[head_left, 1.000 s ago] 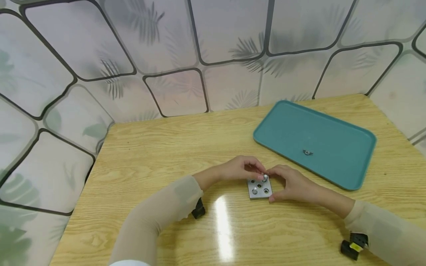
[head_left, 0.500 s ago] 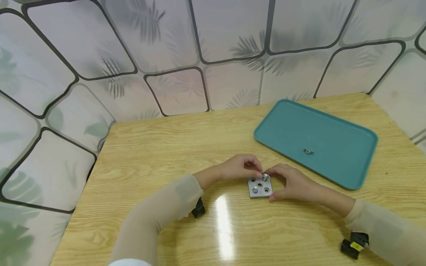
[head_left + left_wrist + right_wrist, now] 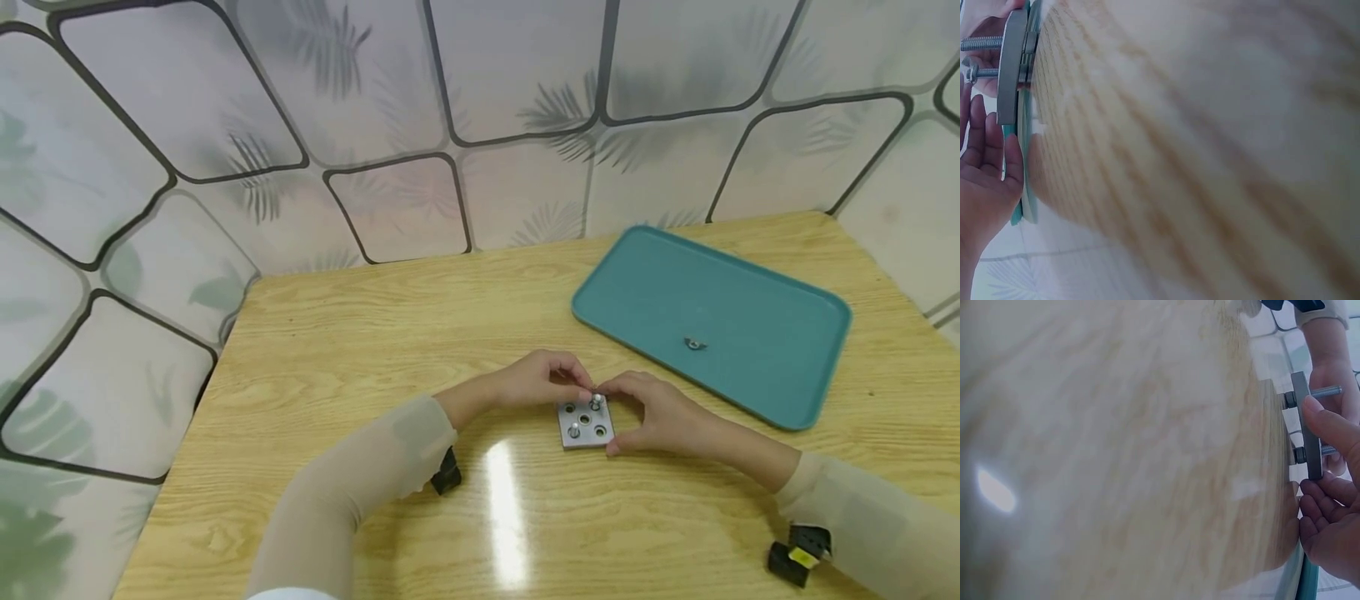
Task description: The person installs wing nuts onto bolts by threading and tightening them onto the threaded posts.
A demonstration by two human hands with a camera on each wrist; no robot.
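Note:
A square metal plate with several holes lies in front of me, raised on the heads of two bolts that pass up through it. The near bolt stands bare, its threads upright. On the far-corner bolt sits a small wing nut, near the tip of the thread. My left hand reaches in from the left and pinches this wing nut between thumb and fingertips. From the right, my right hand holds the plate by its edges, thumb on the near side and fingers at the far corner.
A teal tray lies at the back right of the wooden table. Another wing nut rests on it. A patterned curtain hangs behind the table and at both sides.
The left fingertips shift slightly at the far-corner bolt. The plate and the right hand stay almost where they were.

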